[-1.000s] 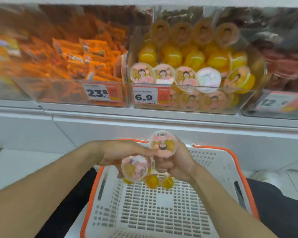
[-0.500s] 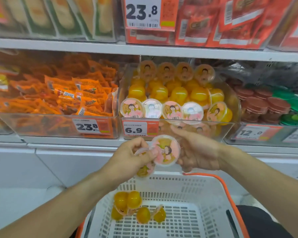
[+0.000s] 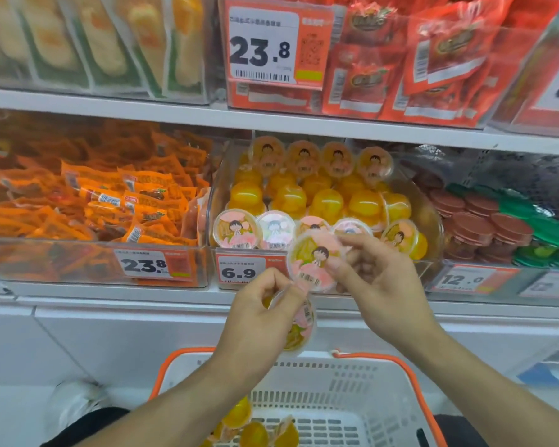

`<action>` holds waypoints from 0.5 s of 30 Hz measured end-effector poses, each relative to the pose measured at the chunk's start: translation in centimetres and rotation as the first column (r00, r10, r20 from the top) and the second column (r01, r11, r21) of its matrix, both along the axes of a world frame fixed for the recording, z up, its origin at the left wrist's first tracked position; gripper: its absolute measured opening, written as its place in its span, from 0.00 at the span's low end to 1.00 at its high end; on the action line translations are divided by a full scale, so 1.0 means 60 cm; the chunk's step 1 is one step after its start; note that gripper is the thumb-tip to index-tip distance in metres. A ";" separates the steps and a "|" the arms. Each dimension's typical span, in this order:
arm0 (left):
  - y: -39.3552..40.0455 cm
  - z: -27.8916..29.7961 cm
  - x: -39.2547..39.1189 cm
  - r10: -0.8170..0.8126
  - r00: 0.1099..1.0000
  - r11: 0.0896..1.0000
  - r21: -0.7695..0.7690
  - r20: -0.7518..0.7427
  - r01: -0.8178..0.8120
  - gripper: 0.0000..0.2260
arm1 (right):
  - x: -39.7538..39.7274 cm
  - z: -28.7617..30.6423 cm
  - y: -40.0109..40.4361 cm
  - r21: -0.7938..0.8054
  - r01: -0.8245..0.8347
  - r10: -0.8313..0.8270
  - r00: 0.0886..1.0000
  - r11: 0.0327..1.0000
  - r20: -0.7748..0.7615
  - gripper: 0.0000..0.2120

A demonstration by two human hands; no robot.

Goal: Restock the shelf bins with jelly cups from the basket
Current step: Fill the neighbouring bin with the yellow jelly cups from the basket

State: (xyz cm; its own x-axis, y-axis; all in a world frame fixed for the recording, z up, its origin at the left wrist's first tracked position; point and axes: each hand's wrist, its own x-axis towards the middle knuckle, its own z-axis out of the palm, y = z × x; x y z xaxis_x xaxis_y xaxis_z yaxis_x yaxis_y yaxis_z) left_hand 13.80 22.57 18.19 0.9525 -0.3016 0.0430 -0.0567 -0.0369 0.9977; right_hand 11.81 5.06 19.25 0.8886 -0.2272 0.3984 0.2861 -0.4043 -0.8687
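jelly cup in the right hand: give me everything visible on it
The jelly cup is a round clear plastic tub of yellow jelly under a pink foil lid with a cartoon girl and a barcode. The lid faces the camera. The right hand pinches its right edge in front of the jelly bin, near the 6.9 tag.

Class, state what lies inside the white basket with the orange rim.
A few yellow jelly cups lie at the near left of the basket. The forearms and the frame's lower edge hide the rest of its floor.

To your left, a clear bin holds orange snack packets (image 3: 110, 201) behind a 23.8 price tag (image 3: 155, 264). Red packets (image 3: 433, 59) fill the upper shelf; brown-lidded cups (image 3: 475, 221) sit right.
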 end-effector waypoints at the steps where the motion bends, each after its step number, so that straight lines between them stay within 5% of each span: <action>1: -0.001 0.003 0.000 0.003 0.999 1.000 -0.019 -0.034 -0.004 0.15 | 0.010 0.011 -0.003 -0.045 0.028 -0.026 0.998 0.999 0.052 0.11; 7: -0.001 0.003 0.005 0.056 0.969 0.992 -0.097 -0.241 -0.081 0.15 | 0.142 0.081 -0.007 -0.224 0.190 -0.154 0.974 0.956 0.169 0.09; 15: 0.010 0.001 0.024 0.011 0.897 0.981 -0.168 -0.442 -0.095 0.13 | 0.283 0.080 0.013 -0.399 0.151 -0.190 0.980 0.904 -0.061 0.16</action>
State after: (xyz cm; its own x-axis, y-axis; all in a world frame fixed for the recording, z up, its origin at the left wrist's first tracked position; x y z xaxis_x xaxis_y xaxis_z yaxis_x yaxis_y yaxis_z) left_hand 15.25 23.19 18.24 0.9017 -0.2768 -0.3321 0.3831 0.1556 0.9105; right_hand 28.77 5.87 24.08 0.8886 -0.2227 0.4011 0.1054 -0.7517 -0.6510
